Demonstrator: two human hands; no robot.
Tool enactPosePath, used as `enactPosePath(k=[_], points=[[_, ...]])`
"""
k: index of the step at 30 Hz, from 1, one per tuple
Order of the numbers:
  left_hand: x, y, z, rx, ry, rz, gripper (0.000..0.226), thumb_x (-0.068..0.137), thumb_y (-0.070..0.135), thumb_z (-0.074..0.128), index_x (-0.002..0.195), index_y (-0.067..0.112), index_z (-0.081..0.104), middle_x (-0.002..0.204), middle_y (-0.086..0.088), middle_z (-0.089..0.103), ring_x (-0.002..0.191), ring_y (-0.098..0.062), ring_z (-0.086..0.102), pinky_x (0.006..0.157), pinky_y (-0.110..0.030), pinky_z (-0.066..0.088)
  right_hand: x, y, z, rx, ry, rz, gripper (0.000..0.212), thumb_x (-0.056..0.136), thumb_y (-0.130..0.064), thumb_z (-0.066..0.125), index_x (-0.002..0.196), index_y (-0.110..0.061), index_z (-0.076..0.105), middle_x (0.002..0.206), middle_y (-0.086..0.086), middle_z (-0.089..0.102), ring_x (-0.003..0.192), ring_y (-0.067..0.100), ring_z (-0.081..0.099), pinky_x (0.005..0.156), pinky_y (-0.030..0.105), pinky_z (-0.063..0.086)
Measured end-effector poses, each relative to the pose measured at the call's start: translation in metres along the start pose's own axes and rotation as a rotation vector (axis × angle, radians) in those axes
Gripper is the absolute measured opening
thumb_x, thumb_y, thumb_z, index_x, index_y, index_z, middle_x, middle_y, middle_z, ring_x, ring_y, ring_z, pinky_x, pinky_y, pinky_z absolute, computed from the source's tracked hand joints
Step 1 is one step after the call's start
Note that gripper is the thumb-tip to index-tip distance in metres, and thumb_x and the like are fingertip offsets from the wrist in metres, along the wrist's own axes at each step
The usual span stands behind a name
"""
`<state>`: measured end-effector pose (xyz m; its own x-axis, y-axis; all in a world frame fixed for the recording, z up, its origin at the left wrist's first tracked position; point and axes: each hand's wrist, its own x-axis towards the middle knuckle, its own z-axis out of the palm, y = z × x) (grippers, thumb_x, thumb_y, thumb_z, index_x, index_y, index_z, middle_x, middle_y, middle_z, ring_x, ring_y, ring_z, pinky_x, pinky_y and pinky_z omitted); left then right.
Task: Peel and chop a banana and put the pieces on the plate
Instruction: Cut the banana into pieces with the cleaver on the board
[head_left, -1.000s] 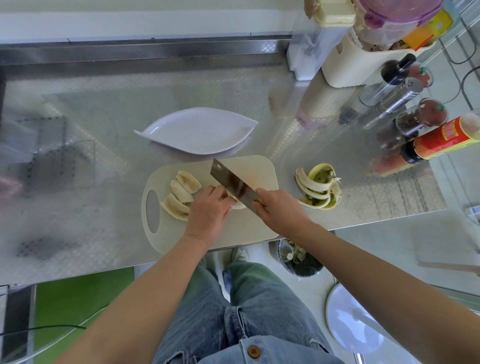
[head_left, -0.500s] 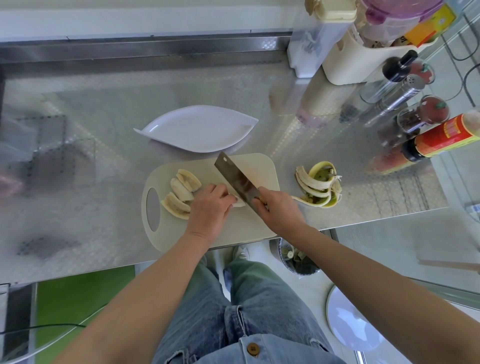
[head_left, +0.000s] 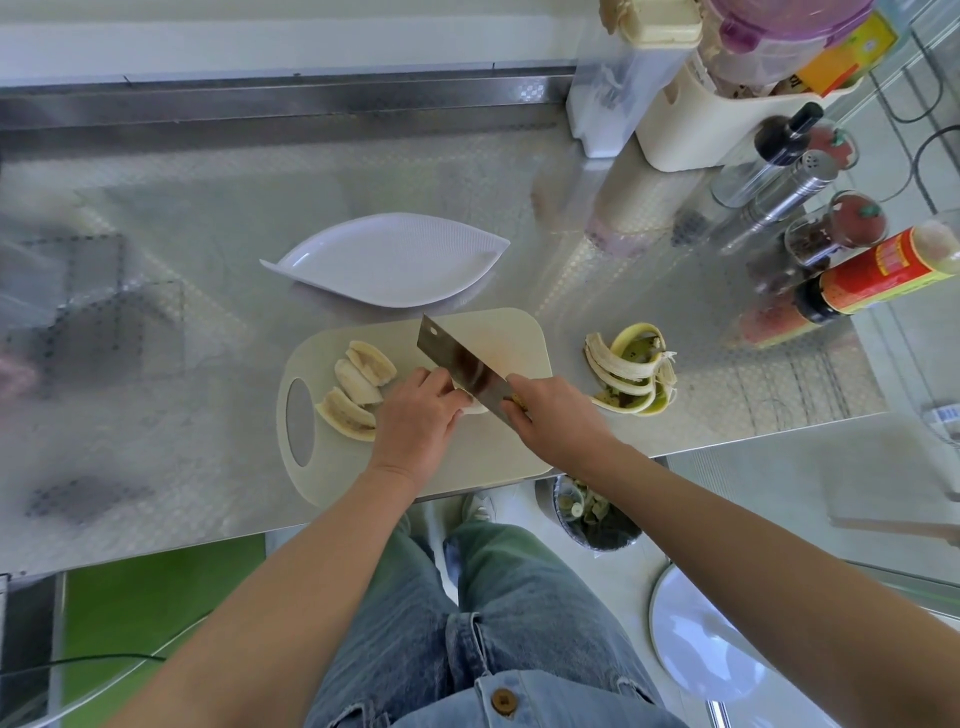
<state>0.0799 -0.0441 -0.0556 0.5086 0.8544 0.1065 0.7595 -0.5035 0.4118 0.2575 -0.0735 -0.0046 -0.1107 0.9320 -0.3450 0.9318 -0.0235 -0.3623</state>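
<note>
Left hand (head_left: 415, 418) holds down the last uncut banana piece (head_left: 475, 406) on the cutting board (head_left: 498, 332), fingers curled, probably to keep them off the blade. Right hand (head_left: 550, 415) grips the knife (head_left: 457, 361), edge against the piece. Cut pieces (head_left: 358, 384) lie further left. The plate (head_left: 389, 265) sits just behind the board, with no banana on it yet. The peel (head_left: 631, 374) lies apart on the worktop (head_left: 208, 208).

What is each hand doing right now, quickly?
Left hand: holding the banana down, fingers curled.
Right hand: closed, gripping the knife.
</note>
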Motion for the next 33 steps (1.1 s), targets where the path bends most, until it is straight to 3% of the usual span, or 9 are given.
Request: enactPosePath(k=[2,9,15,26,33], points=[[0.0,0.0,0.001,0.001,-0.002,0.0,0.019,0.068,0.005,0.079,0.082,0.017,0.072,0.081,-0.003,0.06,0.072,-0.024,0.054,0.054,-0.032,0.045,0.001,-0.002,0.004,-0.004,-0.008,0.006,0.014,0.099,-0.025,0.041,0.093,-0.015,0.049,0.075,0.005,0.052,0.065,0.025,0.048,0.056,0.031,0.036],[-0.002,-0.002,-0.001,-0.045,0.002,0.018,0.026,0.067,0.001,0.077,0.089,0.014,0.07,0.086,-0.005,0.06,0.075,-0.024,0.054,0.058,-0.033,0.047,0.0,0.001,0.016,0.095,0.046,0.07,0.021,0.098,-0.028,0.044,0.094,-0.008,0.051,0.082,0.013,0.062,0.072,0.033,0.057,0.061,0.038,0.046],[-0.004,-0.005,0.0,-0.061,0.006,-0.015,0.025,0.067,-0.001,0.076,0.09,0.009,0.069,0.089,-0.009,0.06,0.075,-0.028,0.055,0.059,-0.036,0.049,-0.003,0.003,0.004,0.112,0.095,0.035,0.017,0.097,-0.024,0.046,0.088,-0.01,0.05,0.073,0.01,0.057,0.062,0.027,0.047,0.055,0.031,0.032],[-0.003,-0.004,0.001,-0.085,-0.015,-0.034,0.025,0.067,-0.002,0.077,0.087,0.011,0.07,0.086,-0.009,0.059,0.074,-0.027,0.055,0.059,-0.035,0.048,-0.001,0.001,0.001,0.044,0.018,0.016,0.018,0.098,-0.025,0.043,0.093,-0.011,0.052,0.074,0.01,0.058,0.065,0.029,0.055,0.06,0.04,0.051],[-0.004,-0.004,0.002,-0.096,-0.02,-0.03,0.023,0.067,-0.002,0.078,0.085,0.011,0.07,0.082,-0.007,0.056,0.071,-0.025,0.053,0.055,-0.033,0.045,0.001,0.0,0.014,0.044,-0.01,0.032,0.019,0.1,-0.028,0.042,0.103,-0.013,0.053,0.086,0.009,0.062,0.072,0.026,0.056,0.063,0.035,0.047]])
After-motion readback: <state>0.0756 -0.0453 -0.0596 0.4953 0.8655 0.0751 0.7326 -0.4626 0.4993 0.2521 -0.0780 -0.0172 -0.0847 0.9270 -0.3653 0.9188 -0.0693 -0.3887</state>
